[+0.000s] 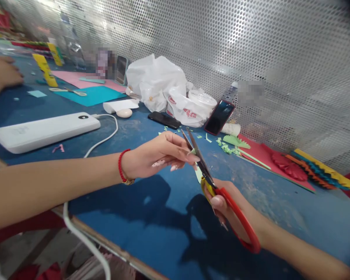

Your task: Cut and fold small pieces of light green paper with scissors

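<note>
Just left of the scissor blades, my left hand (166, 153) pinches a small piece of light green paper (198, 174) between thumb and fingers. A red string bracelet circles that wrist. My right hand (226, 202) grips a pair of scissors (202, 159) with red and yellow handles. The blades point up and away, slightly apart, with the paper's edge between or against them; exactly where they meet it is partly hidden by my fingers. Both hands hover above the blue table (128, 217) and cast dark shadows on it.
A white power bank (46, 130) with a cable lies left. White plastic bags (157, 81), a black phone (164, 119) and a propped phone (219, 116) stand behind. Green scraps (227, 147) and folded coloured paper (317, 167) lie right. Another person's hand (4, 74) rests far left.
</note>
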{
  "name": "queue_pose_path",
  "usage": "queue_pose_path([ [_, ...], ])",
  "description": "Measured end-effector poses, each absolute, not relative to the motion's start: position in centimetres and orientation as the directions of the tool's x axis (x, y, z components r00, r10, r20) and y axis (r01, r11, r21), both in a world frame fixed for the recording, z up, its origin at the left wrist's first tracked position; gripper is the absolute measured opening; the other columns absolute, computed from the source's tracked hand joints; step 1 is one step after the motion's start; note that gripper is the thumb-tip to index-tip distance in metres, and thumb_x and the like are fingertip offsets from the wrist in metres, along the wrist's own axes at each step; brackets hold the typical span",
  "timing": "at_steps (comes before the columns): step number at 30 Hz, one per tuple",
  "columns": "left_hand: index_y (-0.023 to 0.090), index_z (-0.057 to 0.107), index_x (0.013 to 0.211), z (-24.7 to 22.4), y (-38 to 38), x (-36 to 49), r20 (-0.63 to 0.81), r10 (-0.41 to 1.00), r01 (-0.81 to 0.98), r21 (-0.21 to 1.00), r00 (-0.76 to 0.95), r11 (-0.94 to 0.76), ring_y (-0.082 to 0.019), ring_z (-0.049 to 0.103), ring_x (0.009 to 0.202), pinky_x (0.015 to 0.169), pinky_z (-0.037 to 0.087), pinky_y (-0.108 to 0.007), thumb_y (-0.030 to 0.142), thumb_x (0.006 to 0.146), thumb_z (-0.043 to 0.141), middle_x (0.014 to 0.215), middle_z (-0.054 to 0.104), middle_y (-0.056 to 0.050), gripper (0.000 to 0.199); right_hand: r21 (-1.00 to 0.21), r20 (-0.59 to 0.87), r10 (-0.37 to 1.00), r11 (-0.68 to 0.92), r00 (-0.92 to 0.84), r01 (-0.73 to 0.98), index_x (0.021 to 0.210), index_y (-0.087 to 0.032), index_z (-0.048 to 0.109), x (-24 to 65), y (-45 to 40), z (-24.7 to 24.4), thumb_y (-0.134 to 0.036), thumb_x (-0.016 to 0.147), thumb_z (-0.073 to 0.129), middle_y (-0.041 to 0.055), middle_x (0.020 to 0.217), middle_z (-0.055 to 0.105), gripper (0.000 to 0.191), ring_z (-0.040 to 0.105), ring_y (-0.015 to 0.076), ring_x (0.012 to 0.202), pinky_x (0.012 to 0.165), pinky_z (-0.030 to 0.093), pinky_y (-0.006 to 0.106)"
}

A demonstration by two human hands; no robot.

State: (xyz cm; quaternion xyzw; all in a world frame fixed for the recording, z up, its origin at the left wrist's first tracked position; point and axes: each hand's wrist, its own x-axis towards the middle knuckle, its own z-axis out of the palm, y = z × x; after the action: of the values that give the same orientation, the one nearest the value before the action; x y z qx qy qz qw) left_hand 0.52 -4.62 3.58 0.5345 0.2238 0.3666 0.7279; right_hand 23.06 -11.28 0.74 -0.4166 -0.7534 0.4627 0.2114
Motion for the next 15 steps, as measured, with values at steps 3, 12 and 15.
queue_pose_path([
  [3, 0.01, 0.065, 0.054, 3.53, -4.44, 0.41, 0.074, 0.761, -0.275, 0.951, 0.645, 0.141, 0.0, 0.035, 0.034, 0.043, 0.033, -0.017, 0.011, 0.067, 0.071, 0.046, 0.062, 0.001, 0.014, -0.856, -0.049, 0.832, 0.25, -0.553, 0.452, 0.07, -0.02, 0.039, 23.14, -11.21, 0.64, -0.081, 0.083, 0.035, -0.0036, 0.06, 0.037, 0.062, 0.034, 0.0101, 0.053, 0.048, 0.028, 0.025],
  [12, 0.011, 0.065, 0.054, 3.62, -4.5, 0.3, 0.091, 0.756, -0.296, 0.945, 0.648, 0.14, -0.003, 0.043, 0.035, 0.047, 0.04, -0.019, 0.007, 0.065, 0.068, 0.042, 0.058, 0.005, 0.013, -0.762, 0.017, 0.83, 0.372, -0.557, 0.53, 0.067, -0.02, 0.037, 22.77, -11.34, 1.29, -0.079, 0.086, 0.03, -0.0028, 0.059, 0.038, 0.063, 0.033, 0.0102, 0.053, 0.048, 0.025, 0.024],
  [15, 0.01, 0.062, 0.053, 3.67, -4.47, 0.32, 0.09, 0.753, -0.29, 0.947, 0.652, 0.138, 0.0, 0.038, 0.033, 0.041, 0.034, -0.017, 0.009, 0.066, 0.07, 0.055, 0.069, -0.002, 0.015, -0.755, 0.019, 0.834, 0.373, -0.551, 0.54, 0.067, -0.02, 0.037, 22.75, -11.29, 1.3, -0.081, 0.085, 0.028, -0.0026, 0.059, 0.038, 0.064, 0.035, 0.0101, 0.053, 0.047, 0.027, 0.023],
])
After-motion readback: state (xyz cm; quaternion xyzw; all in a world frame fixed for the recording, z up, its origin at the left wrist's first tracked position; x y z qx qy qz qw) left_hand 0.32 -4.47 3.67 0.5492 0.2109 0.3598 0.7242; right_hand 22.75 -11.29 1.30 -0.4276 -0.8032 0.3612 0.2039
